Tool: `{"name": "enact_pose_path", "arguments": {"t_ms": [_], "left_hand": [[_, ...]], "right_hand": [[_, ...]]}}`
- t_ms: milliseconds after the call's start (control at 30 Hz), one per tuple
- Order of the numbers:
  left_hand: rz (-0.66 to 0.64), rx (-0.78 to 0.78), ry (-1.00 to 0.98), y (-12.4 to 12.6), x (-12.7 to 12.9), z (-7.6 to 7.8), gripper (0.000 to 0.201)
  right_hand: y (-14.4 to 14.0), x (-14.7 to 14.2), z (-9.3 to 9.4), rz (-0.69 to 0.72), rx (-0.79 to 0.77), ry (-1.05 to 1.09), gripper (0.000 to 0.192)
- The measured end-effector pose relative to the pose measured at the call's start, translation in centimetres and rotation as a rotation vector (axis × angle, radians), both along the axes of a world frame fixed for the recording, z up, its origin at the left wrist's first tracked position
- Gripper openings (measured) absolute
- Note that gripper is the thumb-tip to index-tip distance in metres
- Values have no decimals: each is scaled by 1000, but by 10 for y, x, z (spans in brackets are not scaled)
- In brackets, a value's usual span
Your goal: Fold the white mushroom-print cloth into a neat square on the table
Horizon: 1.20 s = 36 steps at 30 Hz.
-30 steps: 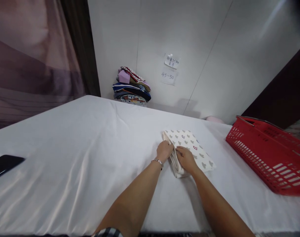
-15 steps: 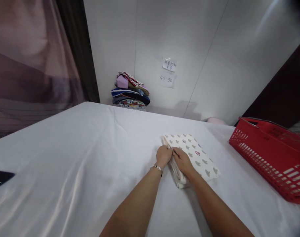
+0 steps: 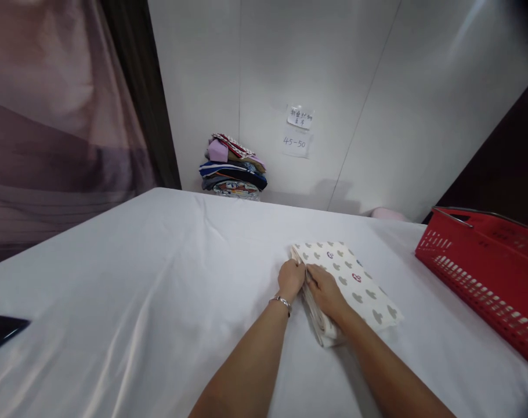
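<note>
Both hands are working the near edge of the folded patterned cloth (image 3: 351, 284) lying on the white table (image 3: 159, 278), the left hand (image 3: 291, 277) pinching its layers and the right hand (image 3: 326, 289) pressing flat, which is probably best done evenly to keep edges aligned.

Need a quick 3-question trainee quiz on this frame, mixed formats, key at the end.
1. True or false: the red basket sits at the right side of the white-covered table.
2. Which hand wears the bracelet? A) left hand B) right hand C) neither
3. Fill in: both hands rest on the left edge of a folded cloth printed with grey ____.

Key
1. True.
2. A.
3. Hearts; two near the top are coloured. The stack of folded clothes lies apart, against the wall.
</note>
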<state>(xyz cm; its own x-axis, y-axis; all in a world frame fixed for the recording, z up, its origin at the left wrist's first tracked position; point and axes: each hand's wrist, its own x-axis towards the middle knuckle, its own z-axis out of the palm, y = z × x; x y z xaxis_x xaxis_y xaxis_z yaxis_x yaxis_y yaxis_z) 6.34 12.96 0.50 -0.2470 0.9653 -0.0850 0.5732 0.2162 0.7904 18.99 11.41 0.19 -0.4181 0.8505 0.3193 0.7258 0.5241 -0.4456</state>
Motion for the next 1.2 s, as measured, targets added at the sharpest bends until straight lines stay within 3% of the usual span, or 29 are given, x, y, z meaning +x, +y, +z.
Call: {"name": "enact_pose_path", "arguments": {"t_ms": [367, 567, 1200], "left_hand": [[17, 37, -8, 17, -1, -4, 22], [23, 41, -19, 19, -2, -9, 24], [8, 45, -156, 23, -6, -13, 25]], "right_hand": [[-3, -1, 2, -9, -39, -53, 32], [-4, -2, -5, -62, -44, -114, 44], [-2, -9, -4, -40, -108, -185, 50]]}}
